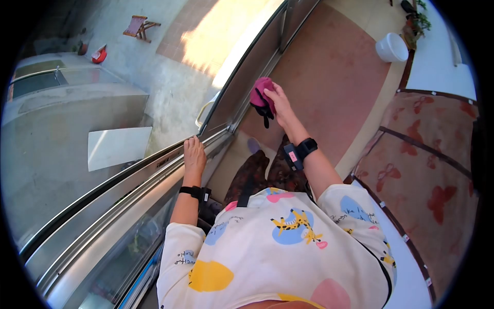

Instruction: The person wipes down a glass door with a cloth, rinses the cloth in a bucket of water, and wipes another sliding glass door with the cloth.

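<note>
My right hand (279, 104) is closed round a bunched magenta cloth (262, 91) with a black part and a strap-like end hanging below it. It is held out in front of me, beside the metal door panel. My left hand (194, 155) grips the edge of the sliding glass door's metal frame (167, 160), fingers curled over the top edge. The fingertips' far side is hidden behind the frame. A black band sits on each wrist, the right one carrying a small box (293, 156).
Through the glass are a small folding chair (138, 27), a red object (99, 55) and a white board (119, 148). Indoors, a white bucket (392, 48) stands by a plant (419, 23) at upper right. A butterfly-patterned cover (411, 170) lies on my right.
</note>
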`<move>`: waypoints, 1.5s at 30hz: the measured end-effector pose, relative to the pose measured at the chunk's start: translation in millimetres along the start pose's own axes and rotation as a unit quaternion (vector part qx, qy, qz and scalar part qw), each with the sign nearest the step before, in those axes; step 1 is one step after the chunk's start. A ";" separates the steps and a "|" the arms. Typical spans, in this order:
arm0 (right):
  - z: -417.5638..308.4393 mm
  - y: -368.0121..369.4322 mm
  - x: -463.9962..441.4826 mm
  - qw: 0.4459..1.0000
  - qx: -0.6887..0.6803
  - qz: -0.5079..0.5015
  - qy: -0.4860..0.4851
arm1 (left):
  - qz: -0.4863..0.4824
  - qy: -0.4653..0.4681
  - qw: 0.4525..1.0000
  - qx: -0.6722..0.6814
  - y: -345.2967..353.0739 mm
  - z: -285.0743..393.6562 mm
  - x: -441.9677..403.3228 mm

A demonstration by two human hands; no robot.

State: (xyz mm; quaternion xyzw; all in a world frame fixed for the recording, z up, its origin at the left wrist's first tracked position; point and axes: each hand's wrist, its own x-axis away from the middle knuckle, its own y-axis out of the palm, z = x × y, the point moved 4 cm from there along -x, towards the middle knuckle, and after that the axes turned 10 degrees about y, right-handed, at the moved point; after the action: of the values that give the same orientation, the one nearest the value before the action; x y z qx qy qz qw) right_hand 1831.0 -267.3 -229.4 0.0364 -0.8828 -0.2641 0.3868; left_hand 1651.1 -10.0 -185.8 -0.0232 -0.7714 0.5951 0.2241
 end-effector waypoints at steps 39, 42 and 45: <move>59.9 227.9 124.3 0.906 0.260 -0.113 -0.313 | 0.064 -0.582 0.667 0.460 -17.9 250.6 260.5; 42.3 267.0 175.5 0.805 0.295 -0.163 -0.488 | 0.112 -0.567 0.672 0.463 -22.9 242.4 258.7; -22.1 341.2 249.2 0.508 0.316 -0.183 -0.781 | 0.194 -0.558 0.669 0.450 -17.8 247.1 279.3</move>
State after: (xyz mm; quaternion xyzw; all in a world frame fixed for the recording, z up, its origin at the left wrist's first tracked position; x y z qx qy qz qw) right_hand 1720.4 -51.2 117.1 0.0957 -0.8268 0.0456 -0.5525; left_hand 1311.9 -155.0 -127.7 0.2677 -0.3689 0.8022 -0.3857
